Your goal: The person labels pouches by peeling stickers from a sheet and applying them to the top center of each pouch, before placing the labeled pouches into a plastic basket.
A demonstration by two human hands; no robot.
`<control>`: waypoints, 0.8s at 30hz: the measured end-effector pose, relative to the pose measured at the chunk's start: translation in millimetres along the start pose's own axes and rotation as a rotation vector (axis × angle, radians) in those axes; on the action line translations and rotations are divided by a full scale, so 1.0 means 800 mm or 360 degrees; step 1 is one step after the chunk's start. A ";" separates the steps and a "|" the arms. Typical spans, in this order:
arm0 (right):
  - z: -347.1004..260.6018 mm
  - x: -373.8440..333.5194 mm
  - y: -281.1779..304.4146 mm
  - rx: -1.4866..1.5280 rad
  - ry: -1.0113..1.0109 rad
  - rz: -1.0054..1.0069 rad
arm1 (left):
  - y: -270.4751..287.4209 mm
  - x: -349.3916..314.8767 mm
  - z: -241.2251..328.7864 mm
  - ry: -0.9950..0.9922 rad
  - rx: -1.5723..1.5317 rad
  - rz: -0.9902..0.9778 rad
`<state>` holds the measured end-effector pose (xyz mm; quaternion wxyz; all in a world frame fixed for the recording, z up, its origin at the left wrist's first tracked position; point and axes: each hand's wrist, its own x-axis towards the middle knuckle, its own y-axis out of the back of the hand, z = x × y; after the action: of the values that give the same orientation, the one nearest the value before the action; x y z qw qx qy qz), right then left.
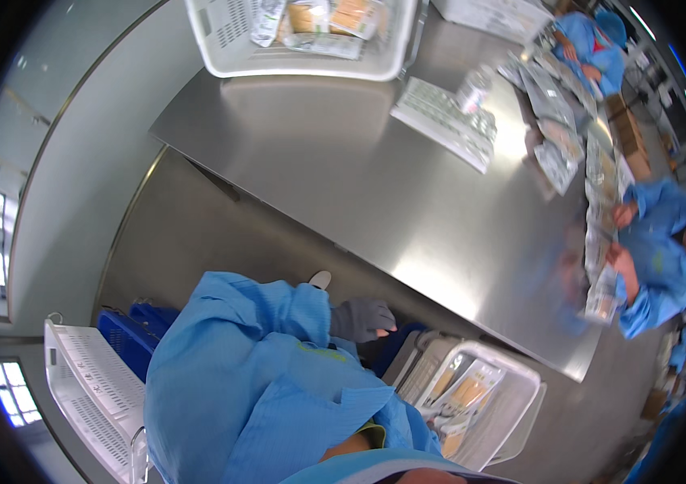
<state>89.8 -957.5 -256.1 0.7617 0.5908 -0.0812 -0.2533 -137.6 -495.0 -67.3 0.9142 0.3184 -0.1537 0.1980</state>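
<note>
My left arm, in a blue sleeve, bends across my front. My left hand (359, 320) wears a grey glove with bare fingertips. It hangs loosely bent below the near edge of the steel table (278, 153), with nothing visible in it. Close by is a white basket (524, 387) at my right side, with clear packets of yellowish sticks (469, 391) inside. My right hand is out of sight; only part of that sleeve shows beside the basket.
A white basket (218, 60) of packets stands on the table's far side. A flat packet sheet (440, 121) and a clear jar (474, 87) lie right of it. Two co-workers in blue (657, 254) handle bags at the right edge. White (97, 387) and blue crates (127, 335) stand left.
</note>
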 end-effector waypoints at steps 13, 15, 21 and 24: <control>-0.344 -0.241 0.417 0.1337 0.1279 0.0891 | 0.313 -0.060 -0.097 0.0730 0.0381 0.0130; -0.406 -0.300 0.461 0.1263 0.1647 0.0938 | 0.322 -0.047 -0.109 0.0705 0.0363 0.0184; -0.610 -0.466 0.461 0.1628 0.2866 0.0788 | 0.383 0.025 -0.127 0.0424 0.0525 0.0305; -0.663 -0.586 0.469 0.1338 0.3217 0.0244 | 0.453 0.049 -0.152 0.0531 0.0894 0.0502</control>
<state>20.6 -210.9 25.8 0.2281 0.7317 0.4644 0.4438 -250.9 -146.0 46.9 0.7618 0.4929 0.0109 0.4202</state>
